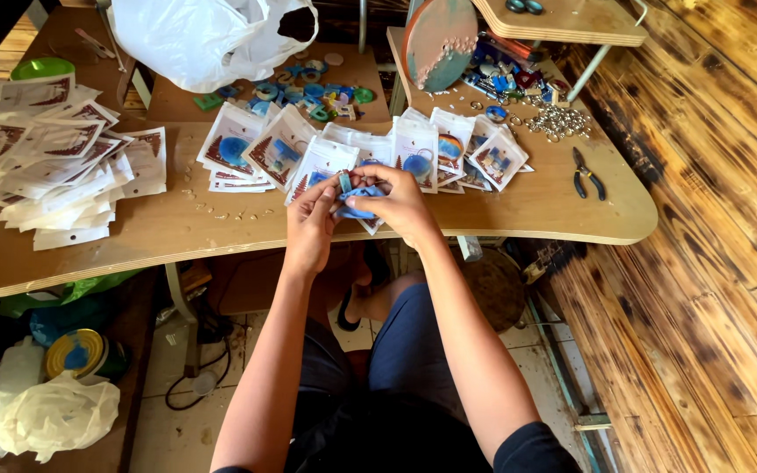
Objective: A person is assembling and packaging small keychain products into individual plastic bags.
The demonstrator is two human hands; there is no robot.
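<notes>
To your far left, a loose heap of empty white packets (54, 166) lies on the wooden table (221, 232). At the table's near edge your left hand (310, 223) and right hand (402, 203) meet, both pinching one small blue piece (357, 200) between the fingertips, just in front of a row of filled packets (370, 149). Well to the right, black pliers (587, 173) lie near a pile of metal rings (558, 121).

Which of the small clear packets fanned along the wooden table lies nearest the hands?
The small clear packet with a blue piece, just above the left hand; the rest sit farther back.
</notes>
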